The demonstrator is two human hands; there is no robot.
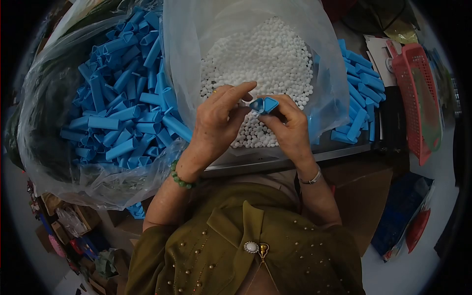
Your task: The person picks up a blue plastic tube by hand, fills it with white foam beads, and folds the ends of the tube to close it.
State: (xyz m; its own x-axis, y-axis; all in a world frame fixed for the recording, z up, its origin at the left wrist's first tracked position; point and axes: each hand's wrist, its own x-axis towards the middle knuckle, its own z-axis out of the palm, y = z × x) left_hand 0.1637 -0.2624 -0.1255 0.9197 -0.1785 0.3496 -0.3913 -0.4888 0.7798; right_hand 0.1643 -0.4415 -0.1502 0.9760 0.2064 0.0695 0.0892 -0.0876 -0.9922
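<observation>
My right hand (291, 129) grips blue triangular tubes (270, 104), with two triangular ends side by side facing up at me. The left end looks hollow and dark inside. Just to their left is my left hand (219, 117), its thumb and index finger apart near the tube ends; I make out nothing held between them. Both hands hover over the near part of a clear plastic bag (184, 44) of small white balls (265, 59).
On the left a large clear bag (44, 142) holds many blue triangular tubes (115, 98). More blue tubes (361, 88) lie in a pile at the right, beside a pink perforated basket (418, 98). The metal table edge (339, 154) runs in front of my body.
</observation>
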